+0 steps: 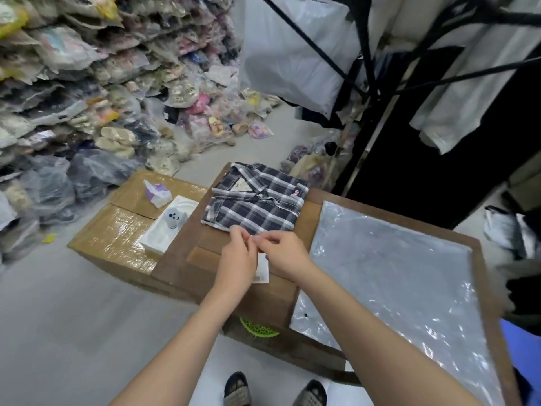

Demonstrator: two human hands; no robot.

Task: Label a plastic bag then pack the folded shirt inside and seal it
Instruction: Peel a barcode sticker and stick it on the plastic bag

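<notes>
Head: folded plaid shirt (256,197), collar up.

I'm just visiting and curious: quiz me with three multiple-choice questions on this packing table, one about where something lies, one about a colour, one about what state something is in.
1. Where does the folded plaid shirt lie?
A. inside the plastic bag
B. on the cardboard surface beyond the hands
C. on the floor

2. What colour is the little label between the hands?
A. white
B. red
C. green

3. What state is the clear plastic bag in?
A. flat and empty
B. stuffed and sealed
C. hanging up

Answers:
1 B, the shirt rests on the box top past the left hand and the right hand.
2 A, the paper strip shows white.
3 A, it lies flat to the right with nothing inside.
</notes>
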